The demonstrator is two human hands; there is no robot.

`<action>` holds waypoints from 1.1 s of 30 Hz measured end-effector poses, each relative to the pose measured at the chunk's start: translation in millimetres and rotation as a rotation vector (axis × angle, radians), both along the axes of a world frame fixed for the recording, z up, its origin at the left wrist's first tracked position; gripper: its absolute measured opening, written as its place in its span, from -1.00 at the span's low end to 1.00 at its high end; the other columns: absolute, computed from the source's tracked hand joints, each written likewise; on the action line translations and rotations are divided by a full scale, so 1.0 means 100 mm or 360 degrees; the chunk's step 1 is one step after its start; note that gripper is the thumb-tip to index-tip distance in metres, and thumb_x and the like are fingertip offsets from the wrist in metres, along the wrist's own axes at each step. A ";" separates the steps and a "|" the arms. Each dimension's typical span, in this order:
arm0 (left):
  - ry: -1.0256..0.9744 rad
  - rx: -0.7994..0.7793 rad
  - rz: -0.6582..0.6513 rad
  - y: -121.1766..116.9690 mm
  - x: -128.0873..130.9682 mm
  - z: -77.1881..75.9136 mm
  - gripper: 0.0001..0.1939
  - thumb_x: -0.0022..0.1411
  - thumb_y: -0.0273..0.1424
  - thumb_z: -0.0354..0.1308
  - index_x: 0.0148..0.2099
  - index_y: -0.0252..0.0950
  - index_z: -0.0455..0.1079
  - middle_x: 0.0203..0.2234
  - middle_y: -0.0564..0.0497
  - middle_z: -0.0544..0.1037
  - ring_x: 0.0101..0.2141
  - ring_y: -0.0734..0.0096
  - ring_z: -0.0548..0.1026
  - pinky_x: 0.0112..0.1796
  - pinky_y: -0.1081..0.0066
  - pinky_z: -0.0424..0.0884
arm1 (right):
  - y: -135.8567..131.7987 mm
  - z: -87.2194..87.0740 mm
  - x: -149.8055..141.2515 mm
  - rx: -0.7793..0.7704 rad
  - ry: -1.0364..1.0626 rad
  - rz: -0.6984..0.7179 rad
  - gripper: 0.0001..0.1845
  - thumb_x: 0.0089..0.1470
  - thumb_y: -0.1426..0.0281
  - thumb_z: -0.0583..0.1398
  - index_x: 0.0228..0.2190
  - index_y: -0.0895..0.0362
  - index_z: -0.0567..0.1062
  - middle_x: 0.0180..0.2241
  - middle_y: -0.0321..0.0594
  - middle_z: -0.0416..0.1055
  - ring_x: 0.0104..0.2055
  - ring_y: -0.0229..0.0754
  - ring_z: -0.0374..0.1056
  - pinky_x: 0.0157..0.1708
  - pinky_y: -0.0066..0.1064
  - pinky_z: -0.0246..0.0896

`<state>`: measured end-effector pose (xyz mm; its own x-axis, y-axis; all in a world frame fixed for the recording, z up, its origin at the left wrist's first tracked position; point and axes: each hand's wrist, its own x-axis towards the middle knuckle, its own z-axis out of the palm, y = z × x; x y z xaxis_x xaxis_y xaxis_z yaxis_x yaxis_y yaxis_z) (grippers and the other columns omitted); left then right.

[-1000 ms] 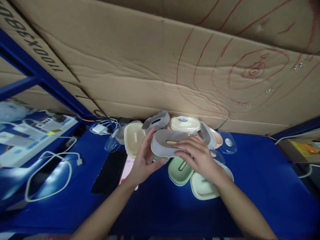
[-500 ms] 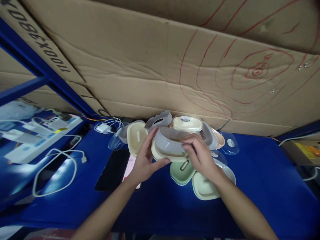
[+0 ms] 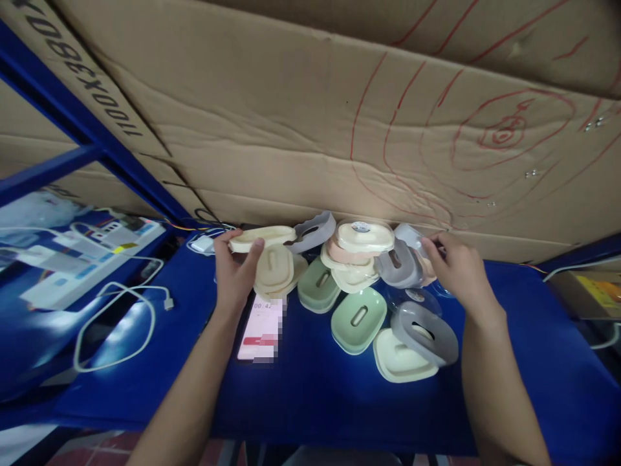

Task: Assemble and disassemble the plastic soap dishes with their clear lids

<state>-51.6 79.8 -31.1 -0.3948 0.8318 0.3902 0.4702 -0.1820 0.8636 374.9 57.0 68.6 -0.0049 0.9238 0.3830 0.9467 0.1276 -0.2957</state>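
My left hand (image 3: pixel 237 262) grips a cream soap dish tray (image 3: pixel 264 239) by its left end, thumb along the near side, above other cream trays (image 3: pixel 274 268). At the back right, my right hand (image 3: pixel 453 268) pinches the edge of a translucent lid (image 3: pixel 410 235), beside a leaning grey soap dish part (image 3: pixel 400 264). A green slotted dish (image 3: pixel 347 330) lies in the middle, with another green dish (image 3: pixel 313 294) behind it. Nearer my right forearm, a grey slotted part (image 3: pixel 444 343) rests partly over a cream tray (image 3: pixel 398 369).
A lidded cream dish with a sticker (image 3: pixel 366 241) tops a pile against the cardboard wall (image 3: pixel 272 142). A phone (image 3: pixel 257 333) showing a timer lies left of the green dishes. Further left are a power strip (image 3: pixel 58 285) and a white cable (image 3: pixel 152 323).
My hands have moved apart. The grey part that was held with the cream tray now lies at the right on another cream tray. My left hand has carried its tray leftward and back.
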 end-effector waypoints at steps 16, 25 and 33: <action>0.0780 -0.0346 0.0260 -0.13 0.14 0.15 -0.41 0.46 -0.03 0.13 0.37 -0.23 0.34 0.24 -0.32 0.51 0.27 -0.26 0.43 0.29 -0.28 0.16 | 0.01 -0.11 0.15 -0.0474 -0.0051 0.0069 -0.45 0.43 -0.03 0.02 0.00 0.03 0.63 -0.09 -0.06 0.69 -0.06 0.11 0.62 -0.17 -0.24 0.37; 0.0682 -0.0343 0.0235 -0.10 0.04 0.15 -0.29 0.44 -0.01 0.09 0.45 -0.30 0.23 0.33 -0.38 0.40 0.34 -0.28 0.35 0.29 -0.24 0.24 | -0.02 -0.09 0.23 -0.0375 0.0035 0.0093 -0.41 0.43 -0.07 0.01 0.14 0.00 0.57 -0.02 -0.07 0.68 0.03 0.14 0.60 -0.04 -0.14 0.43; 0.0583 -0.0406 0.0228 -0.09 0.01 0.19 -0.32 0.46 -0.06 0.09 0.45 -0.32 0.22 0.35 -0.43 0.36 0.36 -0.30 0.31 0.29 -0.33 0.22 | -0.13 -0.20 0.36 -0.0303 0.0132 0.0168 -0.42 0.38 -0.07 0.11 0.17 0.01 0.55 0.00 -0.05 0.67 0.02 0.13 0.61 0.01 -0.11 0.46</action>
<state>-50.1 71.1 -12.3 -0.3870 0.8664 0.3156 0.7574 0.1035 0.6447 411.0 43.9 48.4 -0.0814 0.9754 0.2048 0.9025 0.1593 -0.4001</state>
